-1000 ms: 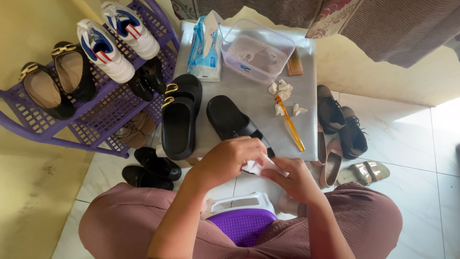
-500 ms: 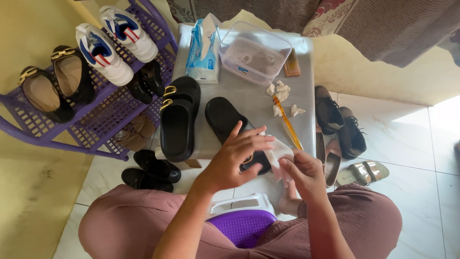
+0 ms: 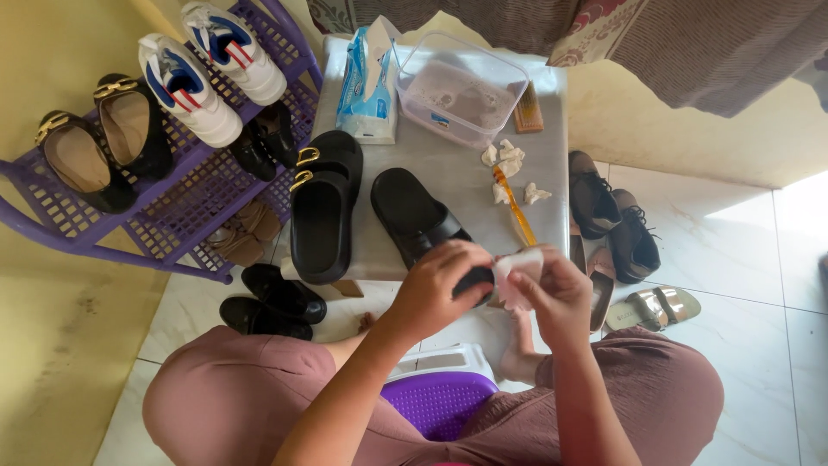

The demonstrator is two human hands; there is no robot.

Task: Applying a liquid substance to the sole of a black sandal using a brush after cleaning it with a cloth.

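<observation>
Now both hands meet over the black slipper [image 3: 423, 220].
Left hand [image 3: 444, 285] has come down onto its heel; right hand [image 3: 552, 289] fingers pinch a white wipe [image 3: 520, 269].

Daylight is coming in from the right of the frame, laying a bright, nearly washed-out patch on the floor tiles [image 3: 798, 224] at the right edge. The grey table top [image 3: 457, 181] is catching soft, even light. My hands are casting only faint shadows below them. Everything is looking sharp, with straight lines bending slightly toward the corners.
</observation>
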